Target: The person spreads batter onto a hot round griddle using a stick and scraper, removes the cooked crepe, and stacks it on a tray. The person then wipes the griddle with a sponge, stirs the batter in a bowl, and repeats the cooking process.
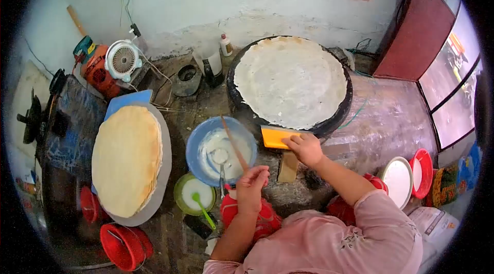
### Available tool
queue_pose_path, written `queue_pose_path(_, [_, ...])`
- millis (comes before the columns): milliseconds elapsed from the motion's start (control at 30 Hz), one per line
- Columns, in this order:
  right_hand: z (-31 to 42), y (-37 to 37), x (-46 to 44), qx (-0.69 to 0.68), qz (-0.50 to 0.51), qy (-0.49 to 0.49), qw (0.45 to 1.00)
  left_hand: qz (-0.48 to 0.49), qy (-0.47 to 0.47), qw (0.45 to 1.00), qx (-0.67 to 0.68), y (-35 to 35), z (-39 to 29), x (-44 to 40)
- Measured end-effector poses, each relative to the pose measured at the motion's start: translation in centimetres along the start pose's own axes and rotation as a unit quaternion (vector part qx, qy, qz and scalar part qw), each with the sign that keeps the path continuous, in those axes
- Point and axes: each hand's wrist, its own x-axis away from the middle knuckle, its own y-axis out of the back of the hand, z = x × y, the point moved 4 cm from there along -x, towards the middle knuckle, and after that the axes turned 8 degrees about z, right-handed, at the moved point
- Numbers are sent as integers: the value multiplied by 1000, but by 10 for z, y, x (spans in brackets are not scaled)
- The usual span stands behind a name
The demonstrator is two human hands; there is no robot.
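My right hand [304, 148] grips an orange scraper [274, 138] with a pale straight blade. The scraper is at the front rim of a round black griddle [237, 100]. A large thin sheet of pale batter [288, 81] covers most of the griddle, its edge uneven and slightly browned at the back. My left hand [251, 185] is closed around the near end of a thin wooden stick [234, 144], which reaches over a blue basin [194, 153]. In the basin, a metal ladle [220, 156] lies among white batter.
At left, a stack of flat pancakes [126, 161] rests on a round grey board [165, 171]. A green bowl [180, 199] holds white liquid and a green spoon [203, 209]. Nearby are a red bucket [123, 245], a small fan [123, 60] and an orange gas cylinder [98, 76].
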Motion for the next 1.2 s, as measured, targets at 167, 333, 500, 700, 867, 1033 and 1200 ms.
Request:
queue_pose_path(167, [5, -33, -79, 56, -37, -18, 998, 22, 15, 999, -18, -12, 2, 2])
queue_pose_path(333, [-27, -59, -155, 67, -4, -137, 988, 50, 44, 998, -8, -27, 2, 4])
queue_pose_path(500, [-28, -3, -134, 6, -23, -154, 988, 42, 45, 998, 25, -24, -11, 4])
queue_pose_path(700, [-5, 52, -15, -123, 80, -31, 989, 375, 43, 913, 157, -63, -103, 32])
queue_pose_path(867, [-16, 74, 42, -164, 113, -101, 975, 569, -118, 800, 148, -113, -142, 37])
queue_pose_path(1033, [-34, 94, 55, -159, 118, -100, 975, 573, -206, 791, 58, -124, -154, 33])
queue_pose_path(1200, [-54, 87, 54, -135, 119, -64, 982, 334, -445, 759, -338, -115, -142, -14])
